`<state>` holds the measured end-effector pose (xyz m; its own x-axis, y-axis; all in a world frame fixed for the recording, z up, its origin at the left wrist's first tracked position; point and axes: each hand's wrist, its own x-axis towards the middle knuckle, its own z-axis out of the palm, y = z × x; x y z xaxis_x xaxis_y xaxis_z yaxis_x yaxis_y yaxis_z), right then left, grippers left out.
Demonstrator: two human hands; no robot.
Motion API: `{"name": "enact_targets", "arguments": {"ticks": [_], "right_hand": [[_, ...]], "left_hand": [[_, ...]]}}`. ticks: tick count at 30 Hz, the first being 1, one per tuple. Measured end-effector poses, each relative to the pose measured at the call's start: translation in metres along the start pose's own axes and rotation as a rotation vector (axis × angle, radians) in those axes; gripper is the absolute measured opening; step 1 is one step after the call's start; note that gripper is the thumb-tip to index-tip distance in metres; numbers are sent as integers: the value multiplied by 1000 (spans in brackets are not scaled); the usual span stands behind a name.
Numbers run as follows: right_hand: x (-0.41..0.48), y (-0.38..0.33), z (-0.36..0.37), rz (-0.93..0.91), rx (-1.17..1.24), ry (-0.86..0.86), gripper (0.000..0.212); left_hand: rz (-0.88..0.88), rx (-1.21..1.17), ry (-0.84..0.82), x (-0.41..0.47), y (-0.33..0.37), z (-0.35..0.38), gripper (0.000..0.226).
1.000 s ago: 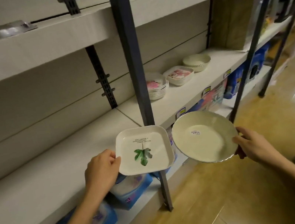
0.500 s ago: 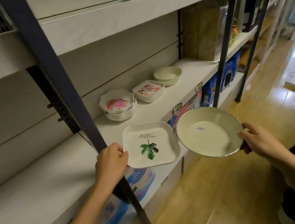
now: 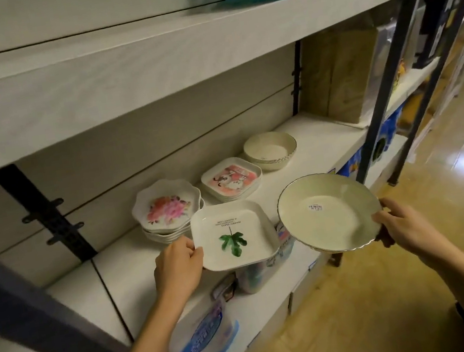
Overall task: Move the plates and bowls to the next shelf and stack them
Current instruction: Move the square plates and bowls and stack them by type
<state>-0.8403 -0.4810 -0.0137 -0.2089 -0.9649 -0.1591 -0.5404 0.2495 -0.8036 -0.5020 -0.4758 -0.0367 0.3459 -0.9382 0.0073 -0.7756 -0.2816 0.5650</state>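
While three stacks already sit on the white shelf point(image 3: 319, 136), namely scalloped flower-print plates point(image 3: 168, 209) at 10 o'clock from the hands, square pink-print plates point(image 3: 231, 179) at 12 and cream bowls point(image 3: 271, 150) at 1, two pieces remain unplaced. The left hand point(image 3: 178, 269), fingers clamped, holds a square white leaf-print plate point(image 3: 234, 236). The right hand point(image 3: 402, 227) pinches a round cream scalloped plate point(image 3: 329, 214), both held level off the shelf's front edge.

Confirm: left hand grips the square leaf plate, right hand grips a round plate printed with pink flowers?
No. In the head view the right hand grips a plain cream round plate with a price sticker; the left hand does grip the square leaf plate.
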Motion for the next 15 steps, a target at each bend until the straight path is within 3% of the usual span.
{"name": "enact_targets", "arguments": {"ticks": [7,15], "right_hand": [[61,-6,-3,-39,8,-64,33],[159,-13,-13,-79,-4,-201,33]], "left_hand": [[-74,12,26,38,20,15,13],[-157,17,102,85,54,44,27]]}}
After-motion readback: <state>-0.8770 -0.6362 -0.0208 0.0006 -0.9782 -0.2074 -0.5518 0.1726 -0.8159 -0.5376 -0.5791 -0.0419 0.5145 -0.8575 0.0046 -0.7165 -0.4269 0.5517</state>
